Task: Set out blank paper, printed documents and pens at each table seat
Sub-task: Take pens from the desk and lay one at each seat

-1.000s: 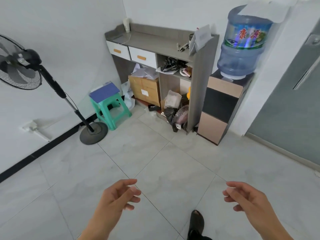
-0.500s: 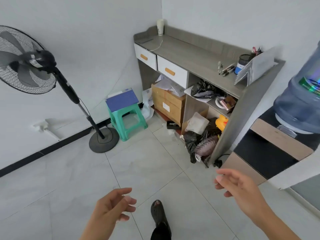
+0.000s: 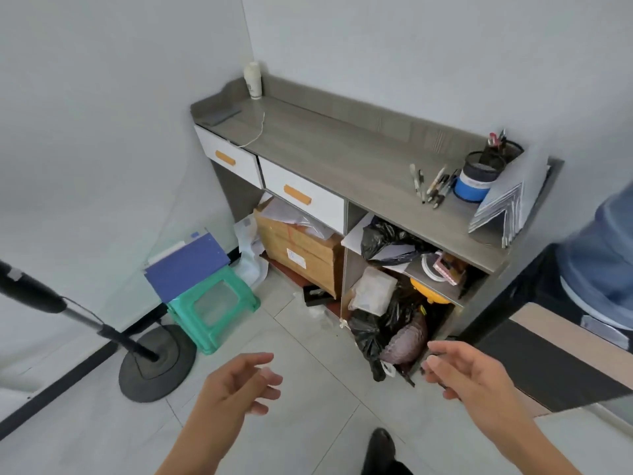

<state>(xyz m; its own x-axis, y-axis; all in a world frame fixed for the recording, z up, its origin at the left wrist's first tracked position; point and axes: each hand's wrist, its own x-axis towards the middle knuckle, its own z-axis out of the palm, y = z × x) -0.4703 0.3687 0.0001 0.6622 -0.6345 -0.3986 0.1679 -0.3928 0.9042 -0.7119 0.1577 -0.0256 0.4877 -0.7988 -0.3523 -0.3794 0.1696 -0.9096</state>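
Nothing looks set out yet: no table or seat is in view, and both hands are empty, the left hand [image 3: 239,382] and right hand [image 3: 469,375] loosely spread above the tiled floor [image 3: 102,423] at the bottom of the frame. A grey sideboard [image 3: 325,142] fills the centre, with a green stool [image 3: 212,303] at lower left. At the sideboard's right end leans a stack of sheets [image 3: 510,200], possibly the documents, beside a pen pot [image 3: 479,180] and loose pens [image 3: 433,185].

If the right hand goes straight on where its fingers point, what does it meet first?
Probably the purplish bag low in the cabinet; depth is unclear, so the right hand might pass above it.
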